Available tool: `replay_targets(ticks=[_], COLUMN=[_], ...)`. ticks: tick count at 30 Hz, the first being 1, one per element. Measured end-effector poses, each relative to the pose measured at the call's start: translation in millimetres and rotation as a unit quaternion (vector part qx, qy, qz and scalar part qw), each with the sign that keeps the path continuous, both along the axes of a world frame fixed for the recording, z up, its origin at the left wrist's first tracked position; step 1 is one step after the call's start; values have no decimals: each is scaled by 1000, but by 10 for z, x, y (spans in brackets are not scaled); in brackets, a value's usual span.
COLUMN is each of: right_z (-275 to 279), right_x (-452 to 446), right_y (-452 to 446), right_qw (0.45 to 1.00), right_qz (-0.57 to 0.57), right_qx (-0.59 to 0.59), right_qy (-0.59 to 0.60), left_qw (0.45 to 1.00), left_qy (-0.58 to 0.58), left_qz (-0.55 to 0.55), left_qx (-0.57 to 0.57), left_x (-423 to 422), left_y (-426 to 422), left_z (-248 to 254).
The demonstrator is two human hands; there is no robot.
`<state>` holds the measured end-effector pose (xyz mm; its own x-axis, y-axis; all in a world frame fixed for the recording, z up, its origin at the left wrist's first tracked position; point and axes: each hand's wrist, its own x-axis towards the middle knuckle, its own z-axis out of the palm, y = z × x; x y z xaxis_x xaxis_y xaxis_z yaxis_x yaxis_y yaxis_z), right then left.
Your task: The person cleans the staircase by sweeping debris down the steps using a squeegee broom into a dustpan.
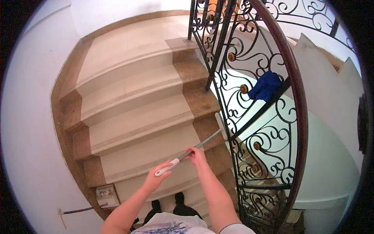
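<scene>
A broom (pixel 201 143) with a white grip and a grey pole slants across the stairs in front of me. My left hand (pixel 157 176) is closed around the white grip at its near end. Farther up, my right hand (pixel 196 156) wraps around the grey pole. The narrow pale head (pixel 221 125) rests at the right end of a step, close against the railing; its bristles are hidden. At the lower left, a long-handled dustpan (pixel 107 195) stands on a step by the wall, apart from both hands.
Beige steps (pixel 132 128) with brown borders climb ahead to a landing. Black wrought-iron railing (pixel 257 146) with a dark wooden handrail (pixel 298 101) curves along the right. A blue cloth (pixel 266 85) hangs on the railing's ironwork. A white wall (pixel 29 117) runs along the left.
</scene>
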<state>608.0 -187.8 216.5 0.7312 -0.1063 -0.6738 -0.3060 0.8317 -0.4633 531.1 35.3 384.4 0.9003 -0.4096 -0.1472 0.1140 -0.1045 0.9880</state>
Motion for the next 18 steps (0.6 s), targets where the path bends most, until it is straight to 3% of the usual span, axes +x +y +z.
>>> replay_targets(ticks=[8, 10, 18], right_z=[-327, -399, -464], right_x=[257, 308, 158], right_y=[-358, -461, -440], right_qw=[999, 996, 998], right_qz=[-18, 32, 63], right_qx=[-30, -82, -7], right_qy=[19, 21, 16], left_qw=[998, 999, 999], left_qy=[62, 50, 27], left_qz=[19, 18, 15], left_qx=[-20, -8, -9], left_x=[289, 327, 176], left_y=[-381, -471, -526], left_z=[-242, -330, -605])
